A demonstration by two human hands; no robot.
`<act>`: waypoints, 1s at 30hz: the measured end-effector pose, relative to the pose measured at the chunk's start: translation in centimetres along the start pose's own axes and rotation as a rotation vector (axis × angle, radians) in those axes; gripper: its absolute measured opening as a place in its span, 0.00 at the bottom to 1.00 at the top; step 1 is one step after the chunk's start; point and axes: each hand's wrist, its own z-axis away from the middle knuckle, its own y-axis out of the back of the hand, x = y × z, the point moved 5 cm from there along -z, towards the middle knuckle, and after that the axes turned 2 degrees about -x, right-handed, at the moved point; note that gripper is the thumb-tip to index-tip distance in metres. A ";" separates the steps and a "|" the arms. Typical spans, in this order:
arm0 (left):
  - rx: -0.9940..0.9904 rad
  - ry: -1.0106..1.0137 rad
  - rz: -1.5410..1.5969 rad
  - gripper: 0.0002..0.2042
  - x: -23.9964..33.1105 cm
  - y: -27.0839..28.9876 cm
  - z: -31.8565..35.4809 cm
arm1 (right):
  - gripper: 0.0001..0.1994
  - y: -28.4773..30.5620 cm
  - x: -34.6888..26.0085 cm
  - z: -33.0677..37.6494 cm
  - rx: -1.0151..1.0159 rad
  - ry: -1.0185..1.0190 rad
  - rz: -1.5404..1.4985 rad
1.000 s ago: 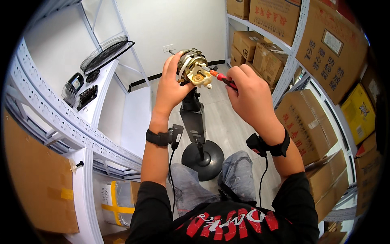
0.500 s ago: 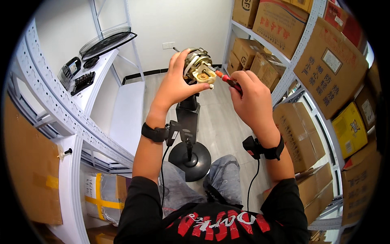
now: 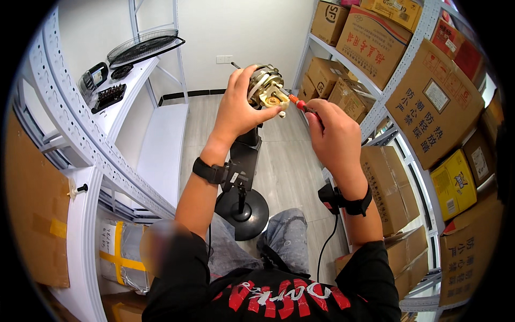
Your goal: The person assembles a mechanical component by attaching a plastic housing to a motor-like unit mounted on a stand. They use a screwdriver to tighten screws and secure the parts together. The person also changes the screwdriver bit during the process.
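Observation:
An electric fan motor (image 3: 266,80) with a cream plastic gear housing sits on top of a black fan stand (image 3: 245,161). My left hand (image 3: 234,107) is wrapped round the motor's left side, with the thumb along the lower edge of the housing. In my right hand (image 3: 337,127) is a red-and-black screwdriver (image 3: 296,101), gripped by its handle. Its shaft points left at the housing, and the tip meets the motor near a cream part. Whether it sits in a screw is too small to tell. The stand's round black base (image 3: 243,214) rests on the floor by my knees.
On the left white shelf (image 3: 124,104) lie a black fan grille (image 3: 145,48), a case of screwdriver bits (image 3: 110,98) and a small dark round part (image 3: 122,71). Racks of cardboard boxes (image 3: 435,102) line the right side. A taped silver package (image 3: 124,252) stands low at left.
The view has shifted slightly. My right hand has turned a little about the screwdriver handle, while the tip stays at the motor. My left hand keeps its hold.

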 end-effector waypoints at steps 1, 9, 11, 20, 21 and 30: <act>0.002 0.001 0.001 0.44 0.0 0.0 0.0 | 0.11 -0.3 0.1 0.1 -0.014 0.014 0.029; 0.017 0.000 -0.025 0.44 -0.3 -0.2 0.0 | 0.09 -0.4 0.0 0.1 0.047 0.041 -0.011; 0.024 -0.003 -0.031 0.44 -0.5 -0.1 0.0 | 0.09 -0.1 0.3 0.0 0.062 0.082 0.037; 0.025 0.017 -0.033 0.44 -0.2 -0.2 0.2 | 0.09 -0.1 0.1 0.2 0.025 -0.025 0.005; 0.026 0.013 -0.037 0.44 -0.1 -0.2 0.2 | 0.09 -0.1 0.2 0.2 0.038 0.006 0.022; 0.086 0.003 -0.118 0.44 -0.5 -0.5 0.4 | 0.10 -0.3 0.6 0.2 0.089 0.044 0.025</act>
